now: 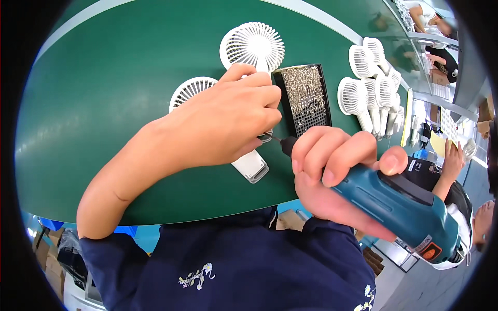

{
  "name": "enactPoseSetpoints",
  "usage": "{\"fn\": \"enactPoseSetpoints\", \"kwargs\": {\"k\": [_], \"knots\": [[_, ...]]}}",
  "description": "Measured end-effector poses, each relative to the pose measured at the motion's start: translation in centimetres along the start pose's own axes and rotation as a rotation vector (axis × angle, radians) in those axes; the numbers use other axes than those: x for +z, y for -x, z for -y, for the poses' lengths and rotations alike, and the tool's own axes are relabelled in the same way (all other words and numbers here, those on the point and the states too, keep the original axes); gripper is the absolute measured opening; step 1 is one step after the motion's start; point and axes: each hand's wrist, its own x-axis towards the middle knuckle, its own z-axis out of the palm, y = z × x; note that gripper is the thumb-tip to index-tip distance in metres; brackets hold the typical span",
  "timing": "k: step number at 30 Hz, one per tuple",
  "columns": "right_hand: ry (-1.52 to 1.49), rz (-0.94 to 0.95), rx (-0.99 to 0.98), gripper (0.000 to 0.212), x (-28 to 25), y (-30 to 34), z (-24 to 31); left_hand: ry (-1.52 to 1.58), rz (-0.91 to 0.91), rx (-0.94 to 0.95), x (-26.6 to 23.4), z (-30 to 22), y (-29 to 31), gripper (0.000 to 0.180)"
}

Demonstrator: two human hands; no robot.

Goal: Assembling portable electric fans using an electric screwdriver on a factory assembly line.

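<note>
My left hand is closed over a white handheld fan lying on the green table. The fan's round slatted head shows on one side of the hand and its handle end on the other; the middle is hidden. In my right hand is a teal electric screwdriver, tilted, with its thin bit pointing left. The bit's tip is beside my left fingers, at the fan; its exact contact is hidden. A second white fan lies just beyond my left hand, its lower part covered by my fingers.
A black tray holding many small screws and a perforated grid stands right of my left hand. Several white fans are grouped at the far right. The green table curves around. At right, other people sit or work, one hand near a yellow sheet.
</note>
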Motion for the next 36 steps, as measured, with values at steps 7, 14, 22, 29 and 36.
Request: {"fn": "enactPoseSetpoints", "kwargs": {"k": [7,14,22,29,36], "knots": [[-0.019,-0.053,0.014,0.080,0.6,0.1,-0.8,-0.041,0.015,0.005,0.2,0.2,0.4,0.012],[0.029,-0.019,0.036,0.081,0.5,0.0,-0.5,-0.083,0.028,-0.005,0.4,0.1,0.4,0.022],[0.029,-0.064,-0.017,0.086,-0.6,-0.4,-0.1,-0.089,-0.091,0.039,0.6,-0.3,0.2,0.006],[0.026,-0.051,0.040,0.088,-0.9,0.1,-0.4,-0.144,-0.051,0.028,0.6,-0.4,0.2,0.011],[0.046,-0.001,0.024,0.089,-0.8,0.2,-1.2,-0.156,-0.059,0.034,0.7,-0.1,0.1,0.010]]}}
